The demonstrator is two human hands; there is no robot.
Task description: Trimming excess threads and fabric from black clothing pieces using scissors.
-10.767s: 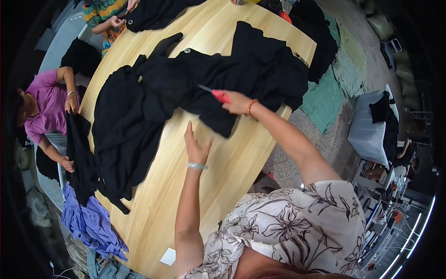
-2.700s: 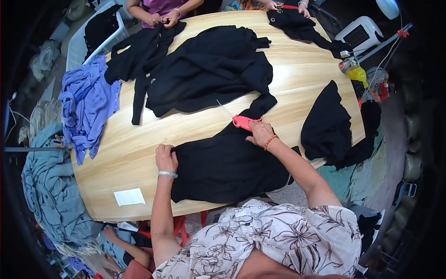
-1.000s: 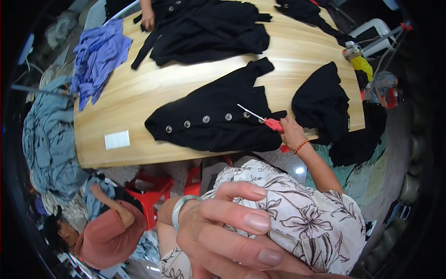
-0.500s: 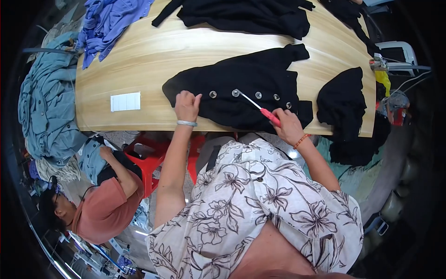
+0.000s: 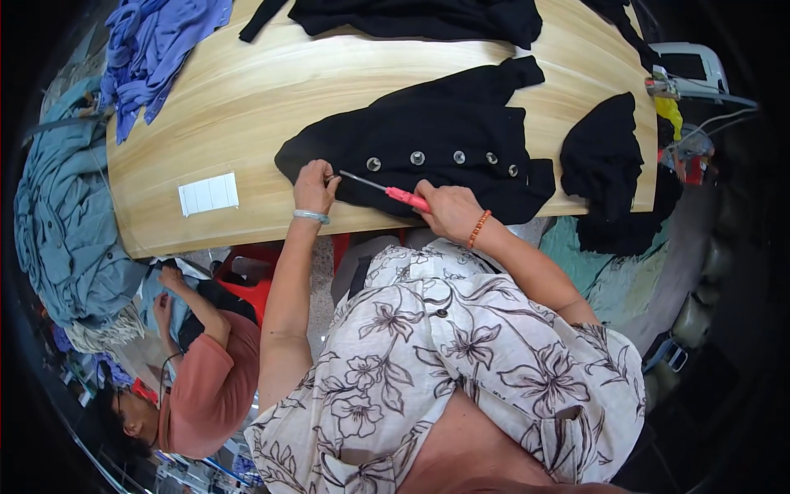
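Observation:
A black buttoned garment (image 5: 444,123) lies flat on the wooden table before me, a row of several round, shiny buttons (image 5: 417,158) along it. My right hand (image 5: 451,210) is closed round the pink-red handle of a screwdriver-like tool (image 5: 403,197). Its thin metal shaft points left, the tip close to the fingers of my left hand (image 5: 314,186). That hand rests at the garment's left end, thumb and fingers pinched together; whatever lies between them is too small to tell.
A white card (image 5: 208,195) lies on the table (image 5: 247,107) at left. Blue-violet cloth (image 5: 160,49) and grey-teal garments (image 5: 70,222) hang at the left edge. More black garments lie at the far side (image 5: 420,16) and right (image 5: 605,152). A seated co-worker (image 5: 210,387) handles cloth at lower left.
My right hand has moved left, taking the tool's tip from a button to beside my left hand. My left fingers have come together in a pinch. The whole view has shifted slightly.

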